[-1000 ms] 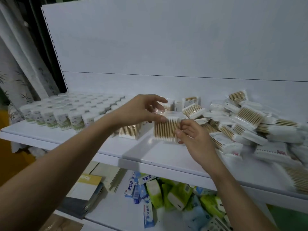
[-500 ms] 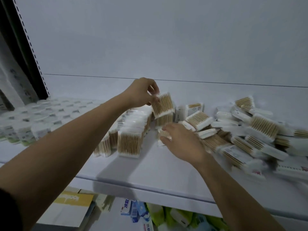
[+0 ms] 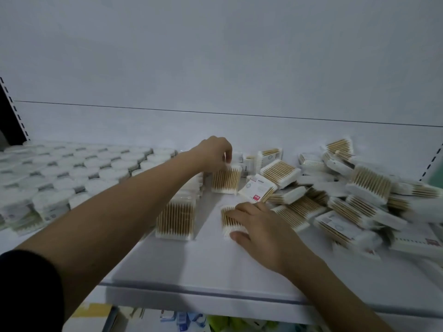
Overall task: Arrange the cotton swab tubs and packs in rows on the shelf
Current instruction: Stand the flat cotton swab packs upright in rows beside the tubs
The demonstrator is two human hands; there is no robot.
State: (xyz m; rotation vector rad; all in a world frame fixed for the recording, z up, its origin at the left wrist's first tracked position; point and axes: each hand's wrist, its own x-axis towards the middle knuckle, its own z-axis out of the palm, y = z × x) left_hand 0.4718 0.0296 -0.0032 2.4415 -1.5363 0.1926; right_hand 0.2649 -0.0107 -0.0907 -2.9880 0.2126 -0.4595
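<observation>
Far left, the tubs (image 3: 72,168) are sitting in rows on the shelf (image 3: 215,271). The left hand (image 3: 213,153) is pinching an upright pack (image 3: 226,179) at the far end of a new row; the right hand (image 3: 259,226) is gripping another pack (image 3: 230,220) nearer, beside the loose heap (image 3: 347,195). Next, I'd judge, it's standing that one in line behind.

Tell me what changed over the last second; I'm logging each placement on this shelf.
The left hand carried its swab pack from the shelf front up and back, standing it at the far end of a new row, fingers still pinching its top. The right hand let that pack go, then took hold of another pack nearer the front. The tubs and loose heap stayed put.
</observation>
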